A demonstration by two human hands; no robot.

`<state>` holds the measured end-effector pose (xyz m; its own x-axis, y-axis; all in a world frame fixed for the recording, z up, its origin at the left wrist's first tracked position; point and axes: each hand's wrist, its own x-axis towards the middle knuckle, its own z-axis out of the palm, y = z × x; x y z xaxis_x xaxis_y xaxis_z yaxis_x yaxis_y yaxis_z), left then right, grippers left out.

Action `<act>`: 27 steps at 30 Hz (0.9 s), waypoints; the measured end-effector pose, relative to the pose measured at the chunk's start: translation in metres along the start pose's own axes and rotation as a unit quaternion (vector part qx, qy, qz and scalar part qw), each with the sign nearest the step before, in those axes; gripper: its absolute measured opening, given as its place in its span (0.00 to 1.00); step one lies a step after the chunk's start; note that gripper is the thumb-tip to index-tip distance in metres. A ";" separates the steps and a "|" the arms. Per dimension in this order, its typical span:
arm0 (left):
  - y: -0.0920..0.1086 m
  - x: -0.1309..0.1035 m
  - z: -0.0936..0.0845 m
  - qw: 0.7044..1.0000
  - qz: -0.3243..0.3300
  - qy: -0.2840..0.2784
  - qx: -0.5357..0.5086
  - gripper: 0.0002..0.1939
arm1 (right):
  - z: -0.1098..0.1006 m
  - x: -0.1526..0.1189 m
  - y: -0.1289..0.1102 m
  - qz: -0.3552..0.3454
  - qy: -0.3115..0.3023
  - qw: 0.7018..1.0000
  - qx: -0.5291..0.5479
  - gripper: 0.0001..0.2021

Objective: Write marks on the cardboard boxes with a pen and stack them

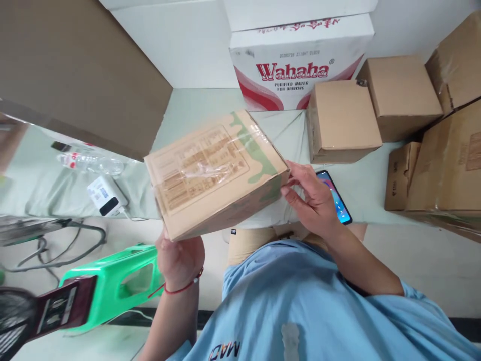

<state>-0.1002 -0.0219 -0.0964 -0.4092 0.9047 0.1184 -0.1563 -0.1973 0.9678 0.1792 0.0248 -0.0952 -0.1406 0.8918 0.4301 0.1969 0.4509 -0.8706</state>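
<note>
A brown cardboard box (210,170) with printed text, a green pattern and shiny clear tape is held tilted above the light green cloth. My left hand (180,253) supports its lower left corner from below, the fingers partly hidden behind the box. At the box's right corner, my right hand (310,198) grips the edge between thumb and fingers. A lit phone (336,198) lies on the cloth just behind my right hand.
A white Wahaba carton (300,60) stands at the back. Brown boxes (347,120) are grouped at the right. A large carton (82,75), plastic bottle (92,163) and white device (107,195) are at the left. Below is a green stool (108,271).
</note>
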 end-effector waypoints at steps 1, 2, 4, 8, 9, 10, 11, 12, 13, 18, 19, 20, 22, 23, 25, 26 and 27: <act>-0.006 0.001 -0.003 1.000 -0.011 -0.003 -0.001 0.20 | 0.002 -0.004 0.005 0.017 -0.011 1.000 0.008 0.27; -0.015 0.003 -0.006 1.000 -0.029 -0.004 0.001 0.23 | 0.005 -0.008 0.011 0.041 -0.027 0.999 0.010 0.28; -0.036 0.008 -0.009 0.997 -0.078 -0.001 0.016 0.28 | 0.011 -0.016 0.022 0.095 -0.070 0.993 -0.007 0.29; -0.075 0.014 -0.014 0.991 -0.128 0.015 0.035 0.33 | 0.020 -0.027 0.039 0.149 -0.107 0.981 -0.059 0.28; -0.080 0.013 -0.015 0.991 -0.127 0.020 0.034 0.32 | 0.021 -0.029 0.040 0.147 -0.106 0.981 -0.064 0.27; -0.083 0.013 -0.017 0.991 -0.126 0.026 0.032 0.31 | 0.021 -0.030 0.039 0.143 -0.100 0.982 -0.067 0.26; -0.083 0.011 -0.019 0.991 -0.124 0.031 0.029 0.29 | 0.020 -0.030 0.036 0.138 -0.092 0.984 -0.070 0.26; -0.082 0.010 -0.022 0.991 -0.122 0.037 0.026 0.28 | 0.018 -0.030 0.032 0.132 -0.081 0.985 -0.074 0.25; -0.079 0.008 -0.024 0.992 -0.119 0.043 0.022 0.27 | 0.016 -0.028 0.026 0.126 -0.066 0.987 -0.080 0.25; -0.066 -0.002 -0.027 0.989 -0.120 0.081 -0.009 0.23 | 0.006 -0.019 0.000 0.075 -0.008 0.993 -0.088 0.18; -0.065 -0.004 -0.026 0.988 -0.131 0.081 -0.011 0.25 | 0.005 -0.018 -0.003 0.067 -0.006 0.994 -0.086 0.17; -0.065 -0.006 -0.026 0.987 -0.144 0.076 -0.008 0.29 | 0.005 -0.017 -0.004 0.063 -0.005 0.994 -0.085 0.18; -0.065 -0.008 -0.026 0.985 -0.162 0.056 0.005 0.36 | 0.006 -0.017 -0.003 0.067 -0.006 0.994 -0.084 0.20; -0.066 -0.009 -0.026 0.985 -0.162 0.050 0.012 0.38 | 0.007 -0.019 -0.001 0.075 -0.007 0.994 -0.081 0.21; -0.069 -0.008 -0.027 0.987 -0.147 0.061 0.021 0.36 | 0.007 -0.023 0.007 0.099 -0.015 0.993 -0.065 0.23; -0.070 -0.007 -0.027 0.988 -0.137 0.073 0.023 0.34 | 0.008 -0.026 0.011 0.109 -0.021 0.993 -0.047 0.24; -0.071 -0.006 -0.027 0.988 -0.129 0.085 0.024 0.31 | 0.008 -0.029 0.016 0.117 -0.030 0.992 -0.024 0.24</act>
<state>-0.1110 -0.0237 -0.1720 -0.5073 0.8451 -0.1685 -0.2339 0.0531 0.9708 0.1790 0.0056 -0.1239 -0.1418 0.9693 0.2007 0.2764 0.2334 -0.9323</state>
